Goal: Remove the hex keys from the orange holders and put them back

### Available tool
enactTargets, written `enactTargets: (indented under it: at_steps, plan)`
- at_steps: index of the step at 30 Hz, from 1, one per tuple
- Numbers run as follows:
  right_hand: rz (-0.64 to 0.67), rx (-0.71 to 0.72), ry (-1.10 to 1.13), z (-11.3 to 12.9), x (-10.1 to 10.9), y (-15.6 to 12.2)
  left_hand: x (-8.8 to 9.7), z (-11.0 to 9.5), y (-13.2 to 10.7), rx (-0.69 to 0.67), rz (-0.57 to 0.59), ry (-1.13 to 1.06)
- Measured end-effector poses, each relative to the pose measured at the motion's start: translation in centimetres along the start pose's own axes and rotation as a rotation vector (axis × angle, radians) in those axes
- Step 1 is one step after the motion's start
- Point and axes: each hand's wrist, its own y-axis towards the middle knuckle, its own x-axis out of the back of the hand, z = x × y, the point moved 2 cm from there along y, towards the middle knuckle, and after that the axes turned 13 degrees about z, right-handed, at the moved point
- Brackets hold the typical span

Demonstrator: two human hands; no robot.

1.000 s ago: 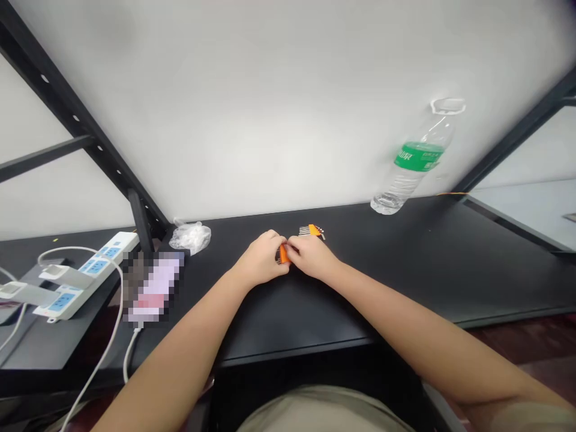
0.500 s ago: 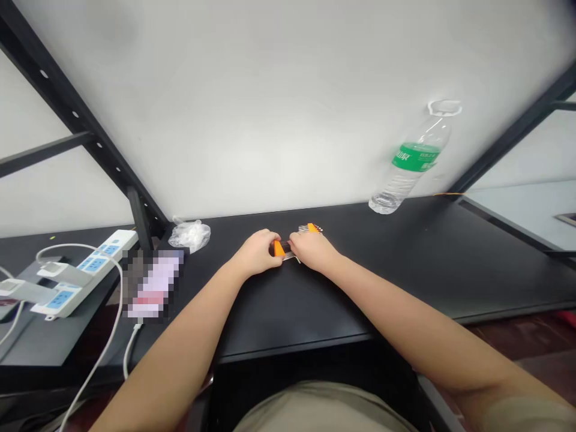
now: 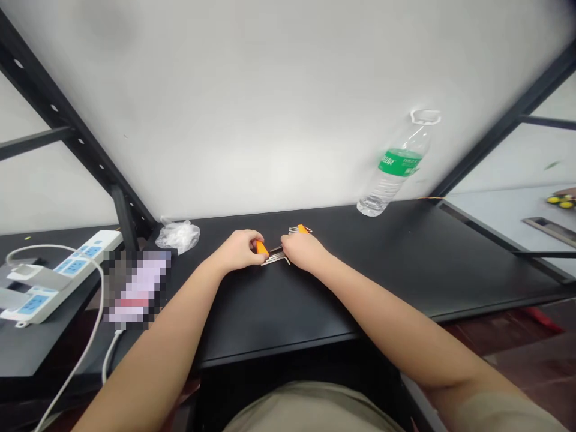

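Note:
My left hand (image 3: pixel 242 249) is closed around an orange hex key holder (image 3: pixel 261 248), thumb in front and fingers behind. Just right of it, my right hand (image 3: pixel 305 248) has its fingers pinched on a thin hex key (image 3: pixel 275 248) that points toward the holder; its far end is hidden by the fingers. Several silver L-shaped hex keys (image 3: pixel 276 258) lie on the black table between the hands, in front of the fingertips. Behind my right hand rests a second orange holder (image 3: pixel 302 228) with several keys through it, partly covered by the hand.
A crumpled clear plastic bag (image 3: pixel 180 236) lies at the back left, near a blurred-out phone (image 3: pixel 139 285) on a white cable. Farther left is a white power strip (image 3: pixel 67 273). A large water bottle (image 3: pixel 390 171) stands against the wall at right. Black frame posts flank the table.
The view has shifted slightly, moving the scene left. My hands are a little farther apart, and more of the loose hex keys shows between them.

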Motion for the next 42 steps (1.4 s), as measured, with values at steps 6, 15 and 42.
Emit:
enactTargets:
  at_steps: [6,15,42]
  plan:
    - [-0.011,-0.024,0.089,-0.8,0.0,-0.6,0.5,0.9,-0.3,0.040,-0.076,-0.007]
    - [0.033,-0.079,0.173,-2.4,-0.1,-1.5,0.1,1.2,-0.2,0.037,-0.087,0.020]
    - [-0.036,0.297,0.446,-3.6,-0.2,-1.8,-0.5,0.9,-0.1,-0.118,-0.048,-0.009]
